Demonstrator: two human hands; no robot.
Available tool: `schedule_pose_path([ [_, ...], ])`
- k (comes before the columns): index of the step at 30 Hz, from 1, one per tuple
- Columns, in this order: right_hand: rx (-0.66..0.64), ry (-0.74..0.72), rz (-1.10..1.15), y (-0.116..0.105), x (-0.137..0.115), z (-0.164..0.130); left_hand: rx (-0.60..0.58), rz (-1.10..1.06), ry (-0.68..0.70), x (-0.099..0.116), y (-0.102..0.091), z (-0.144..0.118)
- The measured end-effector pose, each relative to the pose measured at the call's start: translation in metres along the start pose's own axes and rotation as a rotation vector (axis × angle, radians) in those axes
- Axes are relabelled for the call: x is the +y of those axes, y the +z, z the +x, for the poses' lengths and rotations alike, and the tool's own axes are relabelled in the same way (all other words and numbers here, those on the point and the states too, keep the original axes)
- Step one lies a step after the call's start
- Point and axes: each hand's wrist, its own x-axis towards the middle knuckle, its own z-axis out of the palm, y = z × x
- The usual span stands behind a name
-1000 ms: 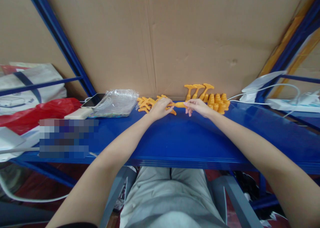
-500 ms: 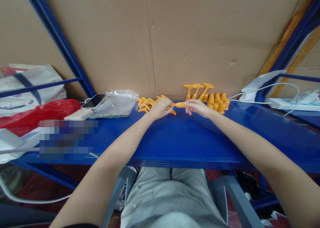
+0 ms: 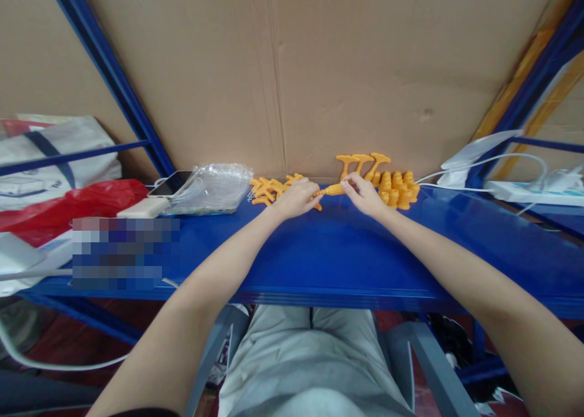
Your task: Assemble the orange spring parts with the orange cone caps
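Head view: both hands meet at the back edge of the blue shelf point(image 3: 319, 252), approx. mid-length, right against the cardboard wall point(image 3: 283, 70); left hand point(image 3: 295, 198) curled, fingers pressed together around one end of an orange threaded piece point(image 3: 332, 190) — the end itself is hidden under the fingers; right hand point(image 3: 362, 192) pinches the other end w/ thumb and fingertips; the piece lies roughly level between the two hands, just above the shelf surface; can't tell if it touches. Left of the left hand, a loose heap of orange T-shaped parts point(image 3: 267, 189) lies flat along the back edge; right of the right hand, a cluster of orange ribbed cones point(image 3: 398, 189) stands upright, w/ three T-topped assembled pieces point(image 3: 362, 164) leaning on the wall just behind — all near the hands. Further toward the left end: clear plastic bag point(image 3: 214, 185), phone point(image 3: 171, 182) and a white power bank point(image 3: 143, 208) w/ cable; red bag point(image 3: 59, 207) past that. Toward the right end: white power strip point(image 3: 524, 190) and white cables point(image 3: 456, 185), well apart from the hands.
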Motion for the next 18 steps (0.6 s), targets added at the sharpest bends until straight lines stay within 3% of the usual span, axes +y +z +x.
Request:
schedule_pose_path([
  [4,0.021,-0.037,-0.197,-0.002,0.003,-0.004,0.003,0.011,0.037,0.007,-0.005,0.003],
  [10,0.114,0.062,-0.369,0.007,0.01,-0.003,-0.036,0.05,0.054,0.014,-0.006,0.005],
  [15,0.109,0.178,-0.361,0.01,0.009,0.002,-0.028,0.081,0.061,0.014,-0.007,0.005],
  [18,0.064,0.265,-0.226,0.009,0.007,0.007,-0.011,0.113,0.087,0.014,-0.009,0.005],
])
